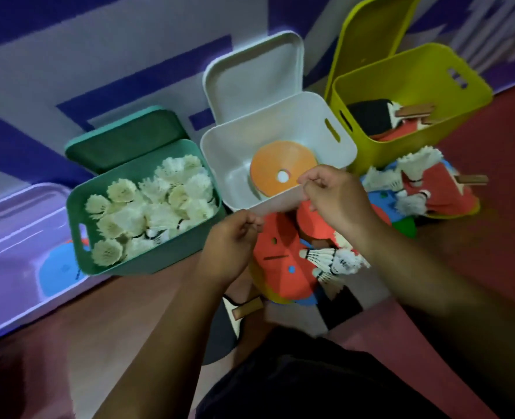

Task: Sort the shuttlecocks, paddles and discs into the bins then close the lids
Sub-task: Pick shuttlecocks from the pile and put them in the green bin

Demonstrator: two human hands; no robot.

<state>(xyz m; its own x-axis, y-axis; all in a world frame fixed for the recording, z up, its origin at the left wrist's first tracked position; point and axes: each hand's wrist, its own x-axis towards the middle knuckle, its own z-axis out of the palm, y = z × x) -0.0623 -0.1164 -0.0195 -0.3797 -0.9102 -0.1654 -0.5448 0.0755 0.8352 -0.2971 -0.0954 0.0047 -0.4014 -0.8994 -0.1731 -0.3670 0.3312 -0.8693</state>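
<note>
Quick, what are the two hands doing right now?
Left hand: closed, pinching the near rim of the white bin.
Right hand: closed, pinching the same rim, beside the orange disc.

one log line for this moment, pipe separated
left hand and right hand at white bin front rim | orange disc inside | lids open | pile unsorted

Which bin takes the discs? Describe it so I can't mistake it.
Three open bins stand in a row against the purple-and-white wall. It is the middle one, the white bin, between the green bin full of shuttlecocks and the yellow bin holding paddles. Only it is white, with an orange disc lying inside.
</note>
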